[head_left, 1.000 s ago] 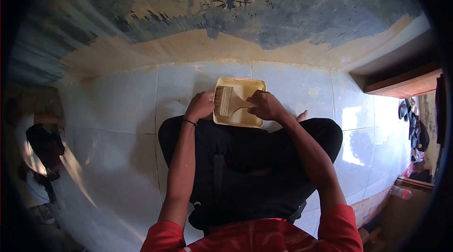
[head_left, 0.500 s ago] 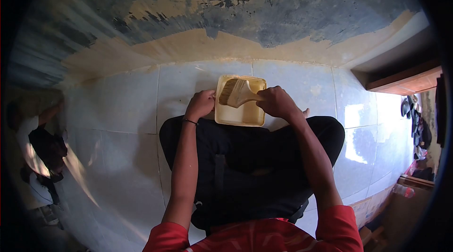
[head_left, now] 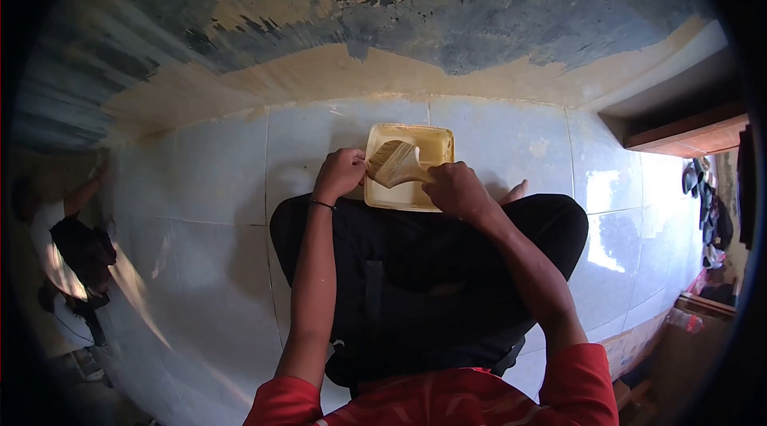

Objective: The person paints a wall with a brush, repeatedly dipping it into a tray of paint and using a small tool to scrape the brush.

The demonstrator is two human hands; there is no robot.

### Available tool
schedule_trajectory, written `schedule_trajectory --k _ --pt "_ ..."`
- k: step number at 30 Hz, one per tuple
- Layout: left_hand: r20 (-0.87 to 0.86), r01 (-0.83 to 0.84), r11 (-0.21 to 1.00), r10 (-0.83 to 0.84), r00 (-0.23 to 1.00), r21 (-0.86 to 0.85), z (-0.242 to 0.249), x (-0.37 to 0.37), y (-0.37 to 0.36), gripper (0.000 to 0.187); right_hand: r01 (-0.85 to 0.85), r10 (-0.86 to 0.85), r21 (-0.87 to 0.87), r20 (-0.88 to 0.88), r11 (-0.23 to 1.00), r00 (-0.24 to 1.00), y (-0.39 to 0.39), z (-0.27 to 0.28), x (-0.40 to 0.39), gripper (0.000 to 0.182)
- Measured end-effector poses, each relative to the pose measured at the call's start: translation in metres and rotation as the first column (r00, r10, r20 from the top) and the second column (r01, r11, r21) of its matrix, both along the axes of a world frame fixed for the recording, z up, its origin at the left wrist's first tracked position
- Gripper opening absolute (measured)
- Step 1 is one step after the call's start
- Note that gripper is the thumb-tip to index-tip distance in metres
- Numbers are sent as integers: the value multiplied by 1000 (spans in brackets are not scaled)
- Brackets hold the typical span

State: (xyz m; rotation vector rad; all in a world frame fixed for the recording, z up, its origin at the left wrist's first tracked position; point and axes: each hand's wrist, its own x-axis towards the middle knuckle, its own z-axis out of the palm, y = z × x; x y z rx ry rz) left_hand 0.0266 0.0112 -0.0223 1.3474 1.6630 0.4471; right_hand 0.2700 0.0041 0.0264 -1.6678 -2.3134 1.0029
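Head view: right hand (head_left: 462,190) grips the brush (head_left: 391,162) by its handle, bristles at the tub (head_left: 406,198). Left hand (head_left: 342,174) is closed on the tub's rim. Tub rests on floor (head_left: 214,170). Wall (head_left: 519,15): gray covers much; tan lower band remains uncovered.

From where I stand, this looks like a room in a home, its pale tiled floor (head_left: 216,178) glossy with daylight. The wall (head_left: 511,19) is patchy, grey-blue over bare tan (more scraped than finished, to my eye). Off to the right are a reddish-brown ledge (head_left: 691,134), dark items (head_left: 707,206) hanging in a cluster, and a clear bottle (head_left: 685,320).
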Motion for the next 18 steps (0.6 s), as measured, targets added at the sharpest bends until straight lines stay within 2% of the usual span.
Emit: schedule_trajectory --k 2,12,18 --pt "42 -14 1000 15 999 -13 0 -1 -1 28 -39 39 -12 0 999 999 0 1 -1 24" --pt "36 22 1000 -22 999 -20 7 1 0 29 -100 98 -23 -62 995 993 2 4 2 20" --pt "56 2 999 0 998 -32 2 -1 1 30 -164 166 33 -59 986 984 6 -5 4 19"
